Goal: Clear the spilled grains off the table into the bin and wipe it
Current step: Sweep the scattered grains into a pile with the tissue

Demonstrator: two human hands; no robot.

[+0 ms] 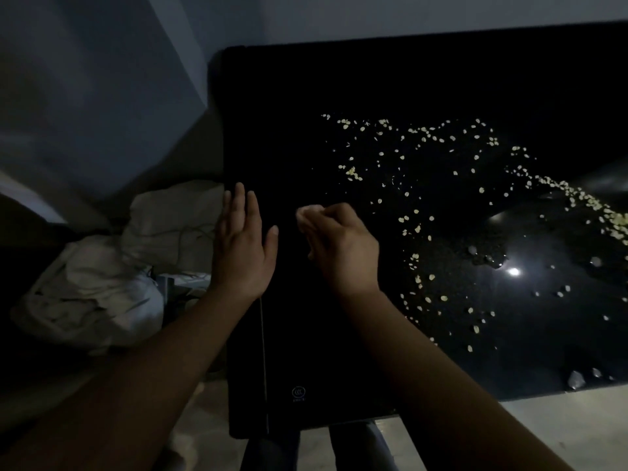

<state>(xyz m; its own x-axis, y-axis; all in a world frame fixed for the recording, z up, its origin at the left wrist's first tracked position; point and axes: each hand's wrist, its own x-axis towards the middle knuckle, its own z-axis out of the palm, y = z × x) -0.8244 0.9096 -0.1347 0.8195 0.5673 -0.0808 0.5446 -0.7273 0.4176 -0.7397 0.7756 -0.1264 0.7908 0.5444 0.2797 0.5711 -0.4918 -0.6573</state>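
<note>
Fingers (239, 205) of the left hand (241, 246) are lying straight and close together, thumb spread out to the side. The palm is facing down at the nine o'clock edge of the table (306, 96), probably forming a wall or catcher where swept grains would drop off. The right hand (339, 246) is sitting just beside it toward three o'clock, with its fingers curling inward around a pale wad (307, 212) at the fingertips. Whether that wad is a tissue, a cloth or a pinch of grains is too dim to tell.

Grains (407, 158) are lying scattered across the dark tabletop from twelve o'clock round to four o'clock of the right hand. They are thickening into a band running off the frame at three o'clock. The strip of table under the two hands is showing almost none.

A few wet-looking drops (489, 260) are glinting near a lamp reflection (513, 271) among the grains, so some grains may be sticking rather than sliding.

On the floor at nine o'clock, pale bundles (136, 260) are slumping against the wall. No bin is showing plainly, and whether one sits among them cannot be told.

By my judgement most of the clearing is yet to be done, and the wiping is waiting behind it.
</note>
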